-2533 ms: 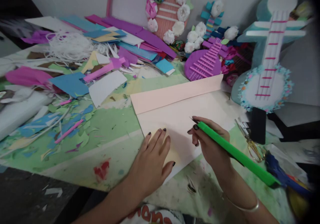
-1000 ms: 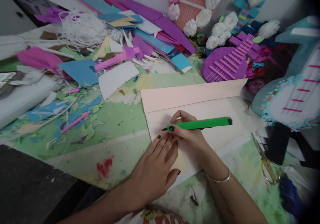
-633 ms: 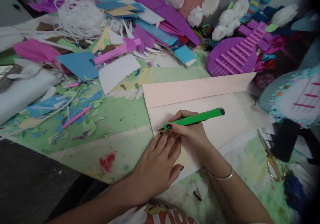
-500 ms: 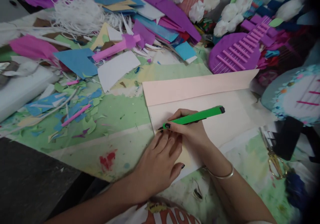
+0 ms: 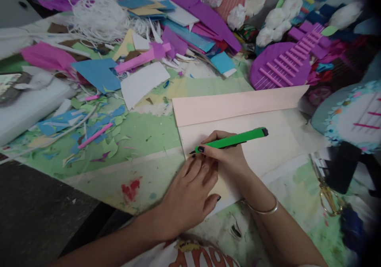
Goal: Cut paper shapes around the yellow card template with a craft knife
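One green cutter [image 5: 238, 138] in right hand [image 5: 228, 161] grip, over sheet [image 5: 276, 148]

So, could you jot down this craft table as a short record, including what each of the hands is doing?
surface: paint-stained green table, littered with paper scraps
left hand: open, fingers flat on the pale pink sheet
right hand: closed around a green craft knife, its dark tip at the sheet's left edge
sheet detail: far edge folded over as a flap
behind the sheet: purple guitar model
to the right: scissors
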A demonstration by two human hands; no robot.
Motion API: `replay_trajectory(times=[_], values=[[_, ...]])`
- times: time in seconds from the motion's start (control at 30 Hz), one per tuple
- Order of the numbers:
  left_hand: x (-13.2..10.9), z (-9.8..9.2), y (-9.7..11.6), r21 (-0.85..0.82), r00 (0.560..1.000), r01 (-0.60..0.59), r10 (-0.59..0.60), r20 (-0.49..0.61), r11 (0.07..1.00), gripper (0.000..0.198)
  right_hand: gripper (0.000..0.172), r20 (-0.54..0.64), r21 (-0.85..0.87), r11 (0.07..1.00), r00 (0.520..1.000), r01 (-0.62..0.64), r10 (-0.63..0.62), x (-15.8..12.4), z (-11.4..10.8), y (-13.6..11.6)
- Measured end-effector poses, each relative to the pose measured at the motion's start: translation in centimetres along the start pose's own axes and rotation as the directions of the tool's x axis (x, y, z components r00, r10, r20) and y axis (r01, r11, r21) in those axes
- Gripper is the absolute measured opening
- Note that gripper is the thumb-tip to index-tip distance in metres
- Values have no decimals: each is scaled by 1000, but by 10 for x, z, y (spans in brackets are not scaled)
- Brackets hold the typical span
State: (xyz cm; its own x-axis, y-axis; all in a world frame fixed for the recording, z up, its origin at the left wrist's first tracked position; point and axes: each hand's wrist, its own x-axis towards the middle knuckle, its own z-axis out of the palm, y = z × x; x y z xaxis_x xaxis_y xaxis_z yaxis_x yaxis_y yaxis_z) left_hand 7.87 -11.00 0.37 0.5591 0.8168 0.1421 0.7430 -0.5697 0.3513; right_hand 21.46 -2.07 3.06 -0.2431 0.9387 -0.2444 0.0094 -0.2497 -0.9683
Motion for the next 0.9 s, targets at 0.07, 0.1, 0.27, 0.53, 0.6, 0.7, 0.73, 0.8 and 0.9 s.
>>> replay_trajectory(times=[0.07,0.1,0.27,0.53,0.6,0.7,0.73,0.8,0.9], values=[[0,0,0,-8,1000,0,0,2,1000,57,21,-6,-6,1000,1000,-3,3,0,0,0],[0,1,0,-12,1000,1,-1,-3,1000,57,21,-11,-9,1000,1000,-7,7,-1,1,0],[-1,0,0,-17,1000,2,-2,-24,1000,56,23,-37,-13,999,999,-33,32,-1,2,0],[1,-1,-1,-17,1000,2,-3,-29,1000,54,23,-56,-57,998,998,-31,27,-1,1,3],[2,0,-1,-25,1000,4,-4,-28,1000,54,23,-60,-60,998,998,-27,23,-1,2,3],[1,0,-1,-36,1000,7,-8,-16,999,55,22,-56,-52,998,998,-25,22,-1,2,2],[1,0,-1,-35,1000,8,-9,-12,999,55,22,-54,-53,998,998,-24,21,-1,3,1],[0,-1,-1,-31,1000,8,-8,-5,999,55,21,-51,-51,999,999,-18,15,-1,2,0],[-1,-1,0,-15,1000,0,0,-16,1000,55,21,-50,-38,999,999,-10,8,-2,1,0]])
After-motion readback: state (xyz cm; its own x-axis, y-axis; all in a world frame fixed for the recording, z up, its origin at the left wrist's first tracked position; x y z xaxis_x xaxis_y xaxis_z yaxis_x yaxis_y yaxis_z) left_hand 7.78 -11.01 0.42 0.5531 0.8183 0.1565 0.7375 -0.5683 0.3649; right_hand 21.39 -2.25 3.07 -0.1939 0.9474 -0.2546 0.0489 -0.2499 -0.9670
